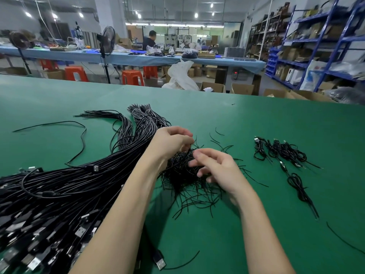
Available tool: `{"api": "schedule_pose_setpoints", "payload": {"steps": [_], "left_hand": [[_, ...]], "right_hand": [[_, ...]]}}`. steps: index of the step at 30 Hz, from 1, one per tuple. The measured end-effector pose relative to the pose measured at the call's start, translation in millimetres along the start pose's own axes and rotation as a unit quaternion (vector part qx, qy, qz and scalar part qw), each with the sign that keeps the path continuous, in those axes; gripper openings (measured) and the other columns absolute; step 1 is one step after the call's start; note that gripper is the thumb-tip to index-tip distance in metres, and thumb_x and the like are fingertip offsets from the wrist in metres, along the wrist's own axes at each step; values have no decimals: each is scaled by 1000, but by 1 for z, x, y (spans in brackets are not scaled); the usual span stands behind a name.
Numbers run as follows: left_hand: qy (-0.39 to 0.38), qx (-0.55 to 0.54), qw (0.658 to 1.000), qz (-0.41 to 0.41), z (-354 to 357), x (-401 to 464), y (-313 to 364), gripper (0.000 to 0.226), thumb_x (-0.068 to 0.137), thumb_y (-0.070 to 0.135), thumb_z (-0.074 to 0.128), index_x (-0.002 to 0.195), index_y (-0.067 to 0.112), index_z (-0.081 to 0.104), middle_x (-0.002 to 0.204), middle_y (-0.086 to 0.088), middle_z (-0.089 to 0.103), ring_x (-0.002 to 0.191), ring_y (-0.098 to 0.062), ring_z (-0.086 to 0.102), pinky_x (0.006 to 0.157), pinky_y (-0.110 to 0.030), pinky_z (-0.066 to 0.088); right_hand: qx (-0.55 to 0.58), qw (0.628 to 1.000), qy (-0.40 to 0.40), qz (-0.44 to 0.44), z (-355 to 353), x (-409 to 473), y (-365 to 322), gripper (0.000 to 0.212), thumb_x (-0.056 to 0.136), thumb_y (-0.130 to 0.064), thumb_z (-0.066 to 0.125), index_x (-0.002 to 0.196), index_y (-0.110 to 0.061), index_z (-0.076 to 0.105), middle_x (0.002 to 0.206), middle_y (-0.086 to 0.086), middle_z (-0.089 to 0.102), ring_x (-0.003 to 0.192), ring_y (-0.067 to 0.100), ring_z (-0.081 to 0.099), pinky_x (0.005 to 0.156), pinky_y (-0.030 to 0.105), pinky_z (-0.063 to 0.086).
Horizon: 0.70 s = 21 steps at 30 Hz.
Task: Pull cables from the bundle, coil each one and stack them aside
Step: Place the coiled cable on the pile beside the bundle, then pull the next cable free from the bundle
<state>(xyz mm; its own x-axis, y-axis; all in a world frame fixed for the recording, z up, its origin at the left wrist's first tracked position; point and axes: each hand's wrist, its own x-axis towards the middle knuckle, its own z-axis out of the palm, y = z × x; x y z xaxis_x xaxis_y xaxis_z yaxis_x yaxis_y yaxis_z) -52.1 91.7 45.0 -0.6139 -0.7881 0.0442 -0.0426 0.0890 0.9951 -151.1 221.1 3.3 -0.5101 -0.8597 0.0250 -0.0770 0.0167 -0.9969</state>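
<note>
Workshop bkgd: shelving, long benches, orange stools. Green counter (256, 119) carries the big bundle of black USB cables (59, 186). Just right of bundle: heap of short black wire ties (185, 175), both hands over it. Left hand (169, 143): grip curled, fingertips pinching at strands atop the heap. Right hand (215, 167): fingers bent, seem to pinch a tie; not fully clear. Well right of bundle: small stack of coiled cables (280, 151), only a few. Est. progress: early, most of bundle left.
</note>
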Motion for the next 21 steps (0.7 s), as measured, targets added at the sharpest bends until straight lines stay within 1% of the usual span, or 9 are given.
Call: {"api": "schedule_pose_setpoints", "payload": {"steps": [3,6,8,11,13,15,17,19,21], "left_hand": [[-56,-78,995,0,0,-2,6,17,81,-11,70,79,6,68,61,-2,64,53,-12,55,55,-16,49],[-97,-80,992,14,-2,-5,9,18,82,-10,70,80,7,67,67,-4,66,56,-11,56,57,-16,48],[-113,-51,992,28,-2,-5,11,15,83,-6,71,82,9,68,75,-9,65,59,-11,56,60,-19,47],[-115,-24,993,14,-6,-3,12,5,89,13,72,93,15,69,82,-4,69,62,-8,55,62,-20,44],[-95,-11,995,-21,-10,1,7,17,96,29,67,108,17,66,80,3,73,61,-7,58,60,-20,44],[-46,49,997,-24,-13,4,0,19,100,29,60,118,22,62,78,4,75,62,-8,60,58,-22,45],[-29,164,986,3,-15,4,-8,21,100,21,56,119,28,61,81,4,76,65,-11,64,59,-26,51],[-45,260,964,45,-12,3,-13,32,98,19,56,124,37,59,90,8,75,74,-15,69,69,-29,59],[-27,315,942,111,-7,2,-16,32,97,28,61,126,41,60,100,13,70,75,-12,67,76,-23,55]], "right_hand": [[8,999,-32,13,-3,-4,-9,26,92,-42,71,107,-21,73,96,-1,79,61,7,59,49,14,41],[-7,1000,-22,-5,-2,-5,-16,23,89,-41,74,100,-20,75,90,-1,79,57,7,55,48,12,40],[-16,1000,-10,-26,0,-6,-19,20,88,-40,76,92,-20,75,85,-1,79,56,7,54,49,11,39],[5,998,-18,-55,-4,-9,-26,12,92,-30,73,84,-21,72,80,-1,75,57,8,55,49,15,38],[6,997,-27,-66,-16,-13,-32,11,93,-24,72,82,-20,69,78,0,71,59,8,56,50,15,39],[7,997,-51,-65,-28,-21,-37,10,89,-23,71,82,-17,68,76,0,69,59,9,56,49,15,39],[50,993,-79,-68,-41,-30,-39,11,85,-22,72,81,-15,65,75,1,67,58,9,54,48,14,37],[100,988,-96,-76,-56,-38,-42,12,84,-21,75,79,-19,64,74,1,65,58,10,55,48,16,37],[98,986,-105,-85,-72,-46,-46,9,78,-28,74,76,-24,66,74,0,64,60,11,56,50,18,39]]}}
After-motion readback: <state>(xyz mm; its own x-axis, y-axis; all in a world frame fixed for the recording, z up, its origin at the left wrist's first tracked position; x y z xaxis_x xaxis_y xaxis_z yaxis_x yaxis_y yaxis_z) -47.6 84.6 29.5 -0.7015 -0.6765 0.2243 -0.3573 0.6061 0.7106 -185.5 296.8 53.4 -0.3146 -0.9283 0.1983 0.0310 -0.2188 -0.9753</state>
